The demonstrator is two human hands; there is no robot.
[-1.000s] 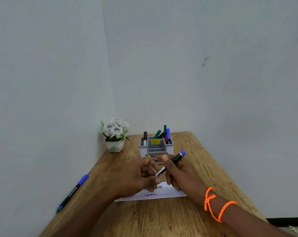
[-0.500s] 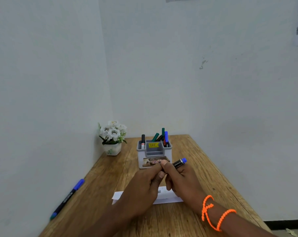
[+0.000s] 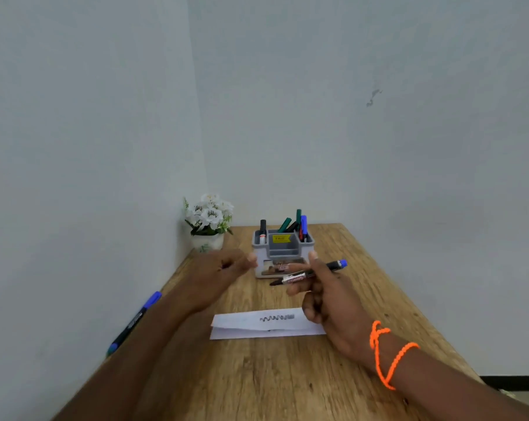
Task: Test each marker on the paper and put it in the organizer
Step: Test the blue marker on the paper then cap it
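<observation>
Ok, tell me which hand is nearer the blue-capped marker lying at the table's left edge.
Left. The left hand hovers in front of the organizer, with the lying marker off to its left; the right hand, holding another marker, is farther right.

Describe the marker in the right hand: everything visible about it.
The marker is a slim black barrel with a silvery printed label and a blue end cap pointing right. It lies nearly level, its dark tip pointing left, pinched in the right hand above the wooden table, in front of the grey organizer.

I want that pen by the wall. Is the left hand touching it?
Apart. The head view shows bare table between the left hand and the blue-capped marker.
</observation>
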